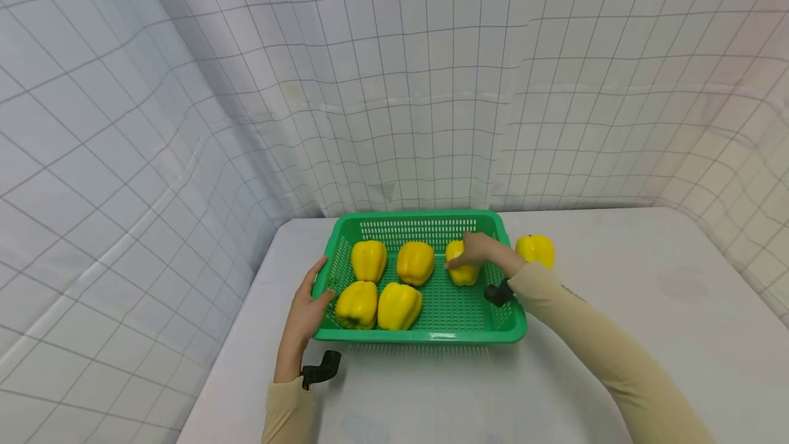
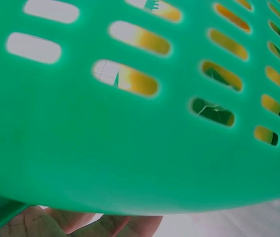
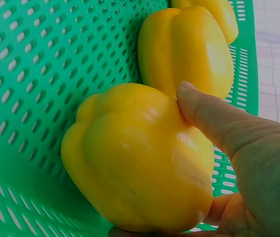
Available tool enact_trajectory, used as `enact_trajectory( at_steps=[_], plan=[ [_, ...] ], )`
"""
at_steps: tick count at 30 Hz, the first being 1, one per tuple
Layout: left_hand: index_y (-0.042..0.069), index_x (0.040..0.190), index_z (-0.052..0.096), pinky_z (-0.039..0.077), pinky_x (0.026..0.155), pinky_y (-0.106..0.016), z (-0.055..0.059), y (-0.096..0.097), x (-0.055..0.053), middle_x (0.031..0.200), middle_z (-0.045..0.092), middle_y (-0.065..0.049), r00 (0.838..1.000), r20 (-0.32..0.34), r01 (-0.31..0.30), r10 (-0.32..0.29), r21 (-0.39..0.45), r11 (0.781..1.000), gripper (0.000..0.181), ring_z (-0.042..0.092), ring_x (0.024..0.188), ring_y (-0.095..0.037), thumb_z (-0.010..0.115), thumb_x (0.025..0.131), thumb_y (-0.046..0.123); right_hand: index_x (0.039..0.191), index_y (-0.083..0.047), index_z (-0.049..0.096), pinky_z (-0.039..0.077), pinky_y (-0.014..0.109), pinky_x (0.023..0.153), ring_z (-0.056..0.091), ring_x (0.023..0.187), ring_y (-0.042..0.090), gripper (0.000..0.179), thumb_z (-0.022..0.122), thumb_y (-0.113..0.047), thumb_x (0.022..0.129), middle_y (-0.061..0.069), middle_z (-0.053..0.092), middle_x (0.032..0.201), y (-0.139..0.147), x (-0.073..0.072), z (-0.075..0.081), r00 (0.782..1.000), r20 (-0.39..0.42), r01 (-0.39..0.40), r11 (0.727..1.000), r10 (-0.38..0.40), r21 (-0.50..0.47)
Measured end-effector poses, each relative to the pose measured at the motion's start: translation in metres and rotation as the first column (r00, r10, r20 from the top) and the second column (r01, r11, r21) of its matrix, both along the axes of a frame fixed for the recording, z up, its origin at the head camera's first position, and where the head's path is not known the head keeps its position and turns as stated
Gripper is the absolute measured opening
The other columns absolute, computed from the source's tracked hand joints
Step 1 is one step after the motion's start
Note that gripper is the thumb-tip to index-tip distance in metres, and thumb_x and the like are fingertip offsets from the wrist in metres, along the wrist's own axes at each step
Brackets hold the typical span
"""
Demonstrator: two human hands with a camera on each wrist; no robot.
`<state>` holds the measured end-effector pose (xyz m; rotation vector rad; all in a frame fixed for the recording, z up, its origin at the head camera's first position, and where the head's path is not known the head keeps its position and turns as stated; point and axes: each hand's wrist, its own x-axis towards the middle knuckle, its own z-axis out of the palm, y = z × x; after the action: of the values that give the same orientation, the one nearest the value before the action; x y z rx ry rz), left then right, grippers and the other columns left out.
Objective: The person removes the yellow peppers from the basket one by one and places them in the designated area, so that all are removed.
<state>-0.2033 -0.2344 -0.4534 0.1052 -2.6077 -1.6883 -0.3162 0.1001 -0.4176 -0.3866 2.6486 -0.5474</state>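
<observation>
A green plastic basket [image 1: 419, 336] with slotted walls stands on the table. My left hand [image 1: 304, 315] holds its left rim, thumb over the edge and fingers outside; in the left wrist view some fingers [image 2: 105, 227] show past the basket's wall. At the basket's right end, my right hand [image 1: 482, 251] grips a yellow bell pepper [image 1: 462, 275]. The right wrist view shows the thumb on the side of this bell pepper [image 3: 135, 158], with other fingers partly hidden behind it. Several more yellow bell peppers [image 1: 399, 306] lie in the left and middle of the basket.
Another yellow bell pepper [image 1: 536, 249] sits on the white table [image 1: 647, 307] just outside the basket's right side, partly behind the right forearm. White grid-patterned curtains [image 1: 419, 88] hang behind the table and along both sides.
</observation>
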Motion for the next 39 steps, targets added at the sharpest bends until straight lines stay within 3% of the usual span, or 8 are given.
enact_trajectory(
  at_steps=[7, 20, 26, 39],
  plan=[
    [0.026, 0.151, 0.025, 0.033, 0.092, -0.052, -0.0012, -0.0002, -0.0007, 0.154, 0.02, -0.015, 1.0, 0.0, 0.006, -0.006, 0.001, 1.0, 0.063, 0.039, 0.12, -0.035, 0.049, 0.096, 0.008, 0.131, 0.014, 0.039, 0.044, 0.044, 0.087, 0.054, 0.099, 0.03, 0.078, 0.07, -0.041, 0.084, 0.023, 0.057, 0.112, 0.0015, 0.0022, -0.0029, 1.0, -0.009, 0.018, 0.999, -0.019, -0.036],
    [0.025, 0.152, 0.025, 0.033, 0.093, -0.055, -0.001, -0.0002, -0.0009, 0.153, 0.02, -0.016, 1.0, -0.001, 0.011, -0.011, 0.009, 1.0, 0.062, 0.038, 0.121, -0.036, 0.049, 0.097, 0.009, 0.134, 0.015, 0.035, 0.044, 0.045, 0.087, 0.054, 0.106, 0.035, 0.085, 0.071, -0.041, 0.083, 0.029, 0.054, 0.12, 0.0024, 0.0059, -0.0051, 0.999, -0.039, 0.031, 0.997, -0.034, -0.067],
    [0.026, 0.151, 0.026, 0.035, 0.089, -0.05, -0.0017, -0.0001, -0.0012, 0.152, 0.023, -0.016, 1.0, 0.002, 0.005, -0.005, 0.008, 1.0, 0.062, 0.041, 0.116, -0.035, 0.049, 0.097, 0.008, 0.136, 0.017, 0.031, 0.043, 0.047, 0.089, 0.052, 0.111, 0.038, 0.087, 0.07, -0.04, 0.084, 0.032, 0.05, 0.125, 0.001, 0.0088, -0.0053, 0.999, -0.029, 0.026, 0.996, -0.028, -0.085],
    [0.026, 0.151, 0.028, 0.04, 0.083, -0.044, -0.0022, -0.0009, -0.001, 0.146, 0.032, -0.021, 1.0, -0.005, -0.003, 0.003, -0.004, 1.0, 0.061, 0.047, 0.108, -0.034, 0.049, 0.096, 0.008, 0.134, 0.017, 0.033, 0.046, 0.042, 0.082, 0.056, 0.096, 0.03, 0.089, 0.074, -0.041, 0.08, 0.027, 0.055, 0.114, 0.0022, 0.0074, -0.009, 0.998, -0.049, 0.038, 0.992, -0.044, -0.121]
  ],
)
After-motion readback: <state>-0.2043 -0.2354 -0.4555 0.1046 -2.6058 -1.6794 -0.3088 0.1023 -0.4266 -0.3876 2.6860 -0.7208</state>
